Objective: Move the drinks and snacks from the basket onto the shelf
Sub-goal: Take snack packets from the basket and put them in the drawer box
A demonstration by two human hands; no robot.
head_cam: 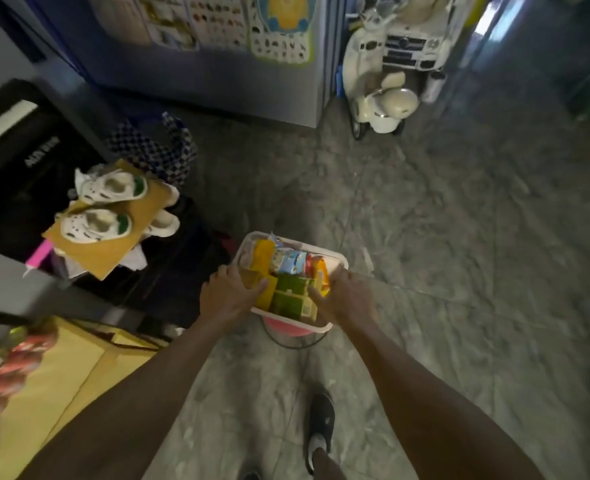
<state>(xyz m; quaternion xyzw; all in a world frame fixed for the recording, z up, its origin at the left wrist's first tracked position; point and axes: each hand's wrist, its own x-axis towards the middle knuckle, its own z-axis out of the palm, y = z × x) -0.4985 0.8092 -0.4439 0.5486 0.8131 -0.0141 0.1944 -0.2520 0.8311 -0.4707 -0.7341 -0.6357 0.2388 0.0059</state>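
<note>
White basket gripped by both hands.

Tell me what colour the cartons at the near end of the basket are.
Green cartons, seen in the head view, between both hands on the white basket.

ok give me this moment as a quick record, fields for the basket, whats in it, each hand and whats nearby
basket: white basket, on a pink stool on the floor
contents: green cartons, yellow packs, a blue and white pack, an orange packet
left hand: left hand on the basket's left rim, thumb inside on a yellow pack
right hand: right hand on the right rim, fingers over the cartons
nearby: white shoes on cardboard to the left, toy scooter ahead
task stage: everything in view is in the basket
</note>
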